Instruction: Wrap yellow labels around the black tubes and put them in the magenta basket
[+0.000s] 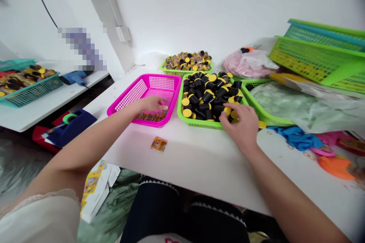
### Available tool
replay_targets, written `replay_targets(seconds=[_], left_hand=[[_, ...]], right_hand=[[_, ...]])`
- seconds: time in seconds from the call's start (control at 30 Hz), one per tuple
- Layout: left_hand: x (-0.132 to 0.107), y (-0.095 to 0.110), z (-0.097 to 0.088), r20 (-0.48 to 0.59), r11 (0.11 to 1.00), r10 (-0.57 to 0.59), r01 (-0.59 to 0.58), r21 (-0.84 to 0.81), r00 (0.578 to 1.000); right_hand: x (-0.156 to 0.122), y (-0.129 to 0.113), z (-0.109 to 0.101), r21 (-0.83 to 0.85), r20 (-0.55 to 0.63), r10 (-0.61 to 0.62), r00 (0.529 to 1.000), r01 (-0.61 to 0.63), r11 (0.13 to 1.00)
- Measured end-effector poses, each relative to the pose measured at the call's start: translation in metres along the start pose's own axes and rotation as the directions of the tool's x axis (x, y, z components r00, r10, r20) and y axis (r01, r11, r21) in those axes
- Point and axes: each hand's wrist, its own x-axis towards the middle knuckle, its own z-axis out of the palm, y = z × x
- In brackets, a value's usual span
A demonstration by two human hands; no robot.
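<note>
My left hand (pixel 152 103) reaches into the pink basket (pixel 128 98), fingers curled over small orange labels (pixel 149 116) that lie along its near wall. My right hand (pixel 241 123) rests at the near right corner of the green basket (pixel 196 122), fingertips bent among the black tubes with yellow caps (pixel 211 95) piled inside. Whether either hand grips a piece is hidden by the fingers. One orange label (pixel 159 144) lies loose on the white table (pixel 205 159) in front of the baskets.
A second green basket (pixel 186 72) of labelled tubes stands behind. Right: plastic bags (pixel 299 106), stacked green baskets (pixel 322 60), blue cloth (pixel 296 138), orange lid (pixel 336 167). Left: a teal basket (pixel 28 93) on another table, a tape dispenser (pixel 71 123) below.
</note>
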Motion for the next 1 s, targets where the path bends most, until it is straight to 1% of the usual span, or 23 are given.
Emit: replay_targets(seconds=[0.03,0.07,0.1,0.13,0.17,0.2,0.23,0.3,0.37,0.4,0.43,0.47,0.53,0.6,0.63,0.7,0.77,0.83,0.87,0.93,1.0], left_hand=[[-0.015,0.006,0.000,-0.091,0.999,0.028,-0.027,0.018,0.995],[-0.033,0.012,0.003,-0.177,0.997,0.076,-0.070,0.044,0.981],[-0.053,0.017,0.010,-0.277,0.986,0.158,-0.139,0.090,0.948],[-0.074,0.022,0.022,-0.322,0.961,0.273,-0.239,0.143,0.906],[-0.095,0.025,0.037,-0.271,0.924,0.377,-0.340,0.175,0.886],[-0.116,0.026,0.056,-0.219,0.899,0.427,-0.387,0.204,0.877],[-0.135,0.025,0.076,-0.187,0.885,0.438,-0.385,0.261,0.879],[-0.167,0.020,0.116,-0.166,0.864,0.383,-0.289,0.412,0.909],[-0.192,0.014,0.146,-0.162,0.815,0.365,-0.230,0.531,0.917],[-0.203,0.012,0.156,-0.160,0.783,0.374,-0.218,0.582,0.913],[-0.214,0.011,0.162,-0.153,0.747,0.398,-0.223,0.627,0.905],[-0.223,0.011,0.165,-0.138,0.709,0.429,-0.238,0.664,0.893],[-0.236,0.015,0.162,-0.093,0.647,0.497,-0.297,0.702,0.862],[-0.235,0.023,0.153,-0.039,0.630,0.536,-0.369,0.683,0.843],[-0.228,0.027,0.148,-0.024,0.636,0.547,-0.396,0.663,0.837],[-0.201,0.036,0.140,-0.012,0.664,0.552,-0.431,0.611,0.834],[-0.163,0.045,0.135,-0.025,0.738,0.513,-0.427,0.523,0.858],[-0.126,0.052,0.134,-0.028,0.841,0.412,-0.369,0.395,0.911],[-0.111,0.054,0.134,-0.027,0.873,0.373,-0.341,0.348,0.928],[-0.093,0.055,0.132,-0.024,0.905,0.336,-0.315,0.286,0.942],[-0.089,0.051,0.130,-0.016,0.918,0.328,-0.315,0.241,0.944]], right_hand=[[-0.003,0.002,0.000,0.029,-0.054,-0.025,0.998,0.027,0.999],[-0.006,0.005,0.000,0.053,-0.090,-0.042,0.995,0.047,0.997],[-0.008,0.007,0.000,0.068,-0.116,-0.053,0.992,0.061,0.996],[-0.011,0.009,0.001,0.069,-0.129,-0.063,0.990,0.072,0.995],[-0.013,0.011,0.002,0.055,-0.129,-0.075,0.989,0.083,0.995],[-0.015,0.012,0.003,0.031,-0.116,-0.095,0.989,0.099,0.995],[-0.017,0.012,0.004,0.001,-0.097,-0.116,0.988,0.117,0.993],[-0.019,0.013,0.007,-0.055,-0.059,-0.145,0.988,0.141,0.988],[-0.019,0.013,0.010,-0.085,-0.061,-0.153,0.986,0.148,0.985],[-0.019,0.014,0.011,-0.090,-0.081,-0.158,0.984,0.151,0.984],[-0.018,0.014,0.012,-0.088,-0.106,-0.170,0.980,0.161,0.983],[-0.018,0.015,0.013,-0.083,-0.134,-0.189,0.973,0.179,0.980],[-0.017,0.015,0.013,-0.078,-0.188,-0.242,0.952,0.232,0.970],[-0.017,0.015,0.013,-0.086,-0.216,-0.289,0.933,0.276,0.957],[-0.017,0.015,0.013,-0.092,-0.221,-0.303,0.927,0.289,0.953],[-0.017,0.016,0.013,-0.095,-0.216,-0.309,0.926,0.295,0.951],[-0.017,0.016,0.013,-0.093,-0.198,-0.303,0.932,0.290,0.953],[-0.018,0.017,0.012,-0.089,-0.191,-0.303,0.934,0.291,0.953],[-0.018,0.017,0.011,-0.084,-0.195,-0.305,0.932,0.294,0.952],[-0.018,0.017,0.008,-0.059,-0.214,-0.309,0.927,0.304,0.951],[-0.018,0.016,0.006,-0.021,-0.233,-0.306,0.923,0.310,0.951]])
